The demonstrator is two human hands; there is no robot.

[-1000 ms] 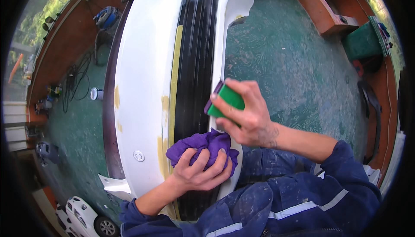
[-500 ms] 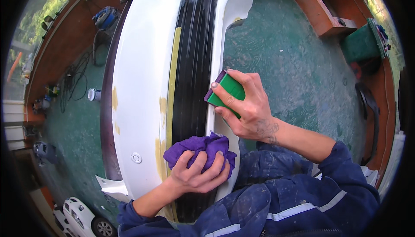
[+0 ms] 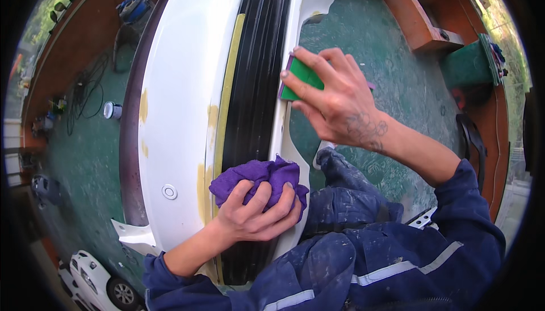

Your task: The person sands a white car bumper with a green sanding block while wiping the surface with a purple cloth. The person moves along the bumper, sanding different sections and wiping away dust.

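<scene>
A white car bumper (image 3: 176, 78) with a black ribbed grille runs lengthwise before me. Yellowish filler patches (image 3: 200, 197) mark its white skin, and a yellow strip (image 3: 229, 78) lines the grille's left edge. My left hand (image 3: 255, 211) grips a crumpled purple cloth (image 3: 255, 176), resting it across the near part of the grille. Farther off, my right hand (image 3: 343, 98) holds a green sanding block (image 3: 302, 77) with purple edging. The block's edge meets the narrow white rim right of the grille; its underside is hidden.
On the green floor at left stand a small paint can (image 3: 112, 110), a blue vacuum cleaner (image 3: 135, 8) and a coiled cable (image 3: 85, 98). A white car (image 3: 93, 274) is at lower left. To the right are a green bin (image 3: 468, 66) and a brown ledge (image 3: 411, 19).
My right hand has moved the sanding block farther away along the white rim. My left hand stays on the cloth, and the view has shifted slightly.
</scene>
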